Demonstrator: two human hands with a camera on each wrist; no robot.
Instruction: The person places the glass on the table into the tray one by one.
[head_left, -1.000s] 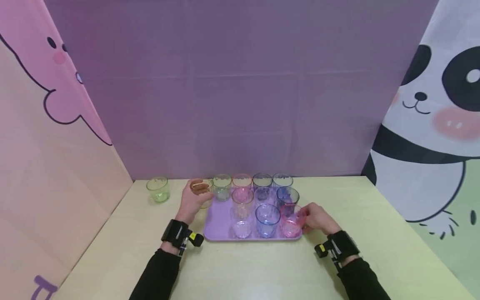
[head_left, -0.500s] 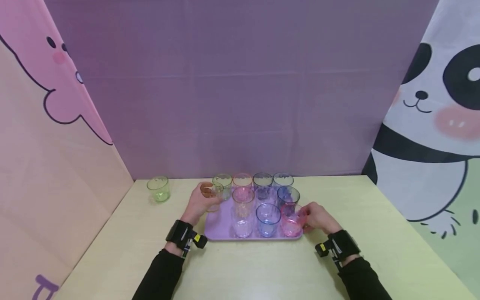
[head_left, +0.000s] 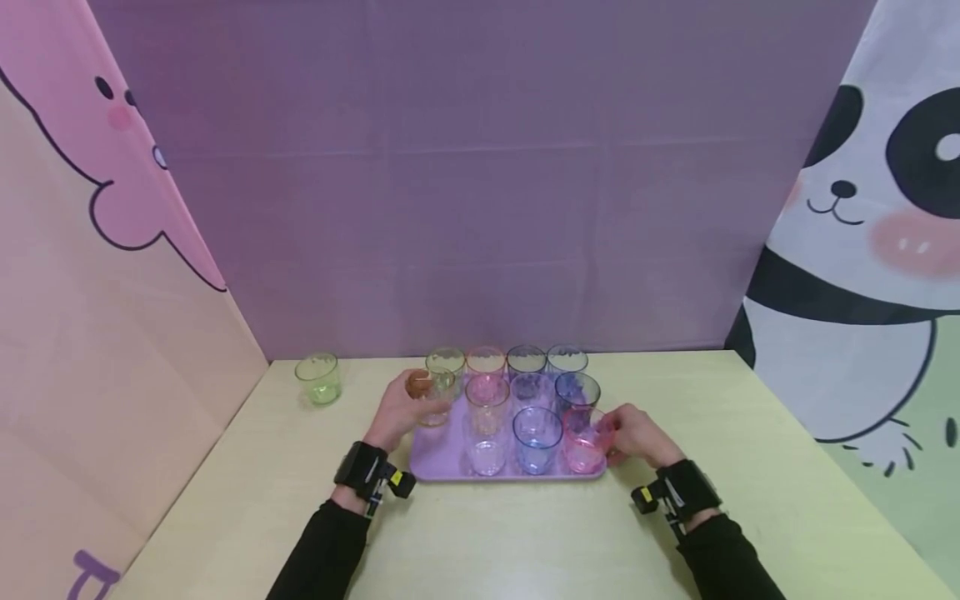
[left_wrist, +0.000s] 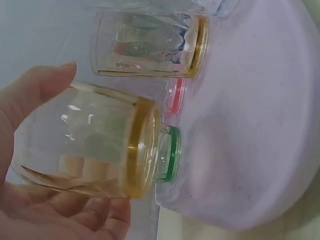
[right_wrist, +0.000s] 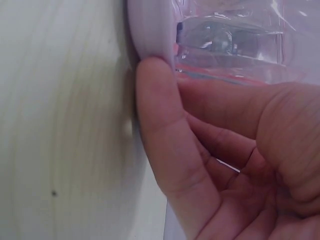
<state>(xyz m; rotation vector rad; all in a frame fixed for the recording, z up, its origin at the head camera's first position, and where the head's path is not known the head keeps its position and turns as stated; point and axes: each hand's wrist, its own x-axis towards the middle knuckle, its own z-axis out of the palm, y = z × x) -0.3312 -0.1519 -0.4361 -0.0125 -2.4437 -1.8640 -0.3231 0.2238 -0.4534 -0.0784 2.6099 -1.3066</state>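
My left hand (head_left: 397,414) grips a clear glass with an amber tint (left_wrist: 85,135), its thumb on one side and fingers on the other. The glass is over the left part of the lilac tray (head_left: 431,457), with its base toward the tray surface and apart from it in the left wrist view. At the tray's right front corner, my right hand (head_left: 641,437) pinches the rim between thumb and index finger. Right beside those fingers stands a pink glass (head_left: 582,452). A blue glass (head_left: 535,454) is left of it.
Several more tinted glasses stand in rows on the tray, among them a green one (head_left: 446,379) at back left and a dark blue one (head_left: 577,390) at right. A lime-green glass (head_left: 318,382) sits on the table (head_left: 480,542), left of the tray. A purple backdrop (head_left: 480,183) rises behind.
My left hand has moved right and slightly toward me, bringing the amber glass from the tray's left edge to over the tray. The right hand stays at the tray's corner.
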